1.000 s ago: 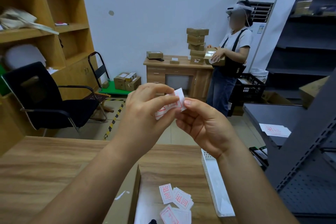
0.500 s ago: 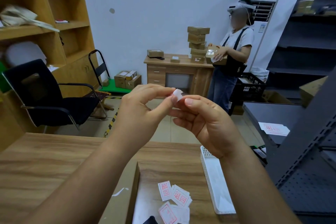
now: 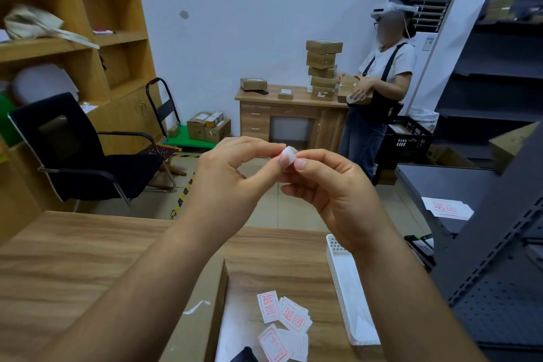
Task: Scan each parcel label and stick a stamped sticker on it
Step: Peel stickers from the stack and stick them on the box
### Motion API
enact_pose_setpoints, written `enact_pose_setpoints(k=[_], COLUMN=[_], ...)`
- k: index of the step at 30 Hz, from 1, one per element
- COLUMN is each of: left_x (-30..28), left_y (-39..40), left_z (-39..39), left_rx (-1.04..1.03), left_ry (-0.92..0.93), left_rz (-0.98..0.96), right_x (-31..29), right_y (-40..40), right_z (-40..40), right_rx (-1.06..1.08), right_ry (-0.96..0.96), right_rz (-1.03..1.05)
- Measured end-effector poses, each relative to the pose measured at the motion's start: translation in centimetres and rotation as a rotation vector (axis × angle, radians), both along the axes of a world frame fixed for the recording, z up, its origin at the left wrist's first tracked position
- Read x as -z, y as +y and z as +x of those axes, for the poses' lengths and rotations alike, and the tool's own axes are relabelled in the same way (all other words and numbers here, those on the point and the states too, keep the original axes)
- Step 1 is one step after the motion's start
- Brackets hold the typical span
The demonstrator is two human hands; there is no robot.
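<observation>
Thumb and forefinger of the left hand [image 3: 232, 176] and right hand [image 3: 332, 191] pinch one small white sticker [image 3: 288, 153] between them, raised above the desk [image 3: 73, 258], forearms angled inward. Stamped stickers [image 3: 283, 322] lie below beside a white tray [image 3: 349, 297].

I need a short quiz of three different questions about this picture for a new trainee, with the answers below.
1. True or false: both hands pinch one small white sticker.
2. Where do the loose stamped stickers lie: A) in the white tray, B) on the wooden desk, C) on the black chair?
3. What does the other person hold?

Key: 1 true. 2 B. 3 a cardboard box.
</observation>
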State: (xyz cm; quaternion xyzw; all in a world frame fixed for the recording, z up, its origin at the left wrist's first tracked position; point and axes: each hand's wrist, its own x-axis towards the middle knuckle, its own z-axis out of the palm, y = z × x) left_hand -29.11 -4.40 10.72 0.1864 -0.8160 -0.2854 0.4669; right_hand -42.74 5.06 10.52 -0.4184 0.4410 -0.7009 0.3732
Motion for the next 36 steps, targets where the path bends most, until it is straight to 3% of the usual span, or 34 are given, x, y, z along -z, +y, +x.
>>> enact_pose_setpoints(k=[9, 26, 36], left_x=[0.17, 0.35, 0.46], left_y=[0.18, -0.1, -0.6], left_z=[0.06, 0.12, -0.04], left_rx=[0.007, -0.006, -0.012], left_ry=[0.011, -0.01, 0.093], left_rz=[0.1, 0.099, -0.1], right_x=[0.17, 0.21, 0.3], right_y=[0.03, -0.24, -0.46], right_z=[0.11, 0.26, 0.42], right_rx=[0.071, 0.079, 0.099], right_ry=[0.097, 0.083, 0.125], right_rz=[0.006, -0.005, -0.014])
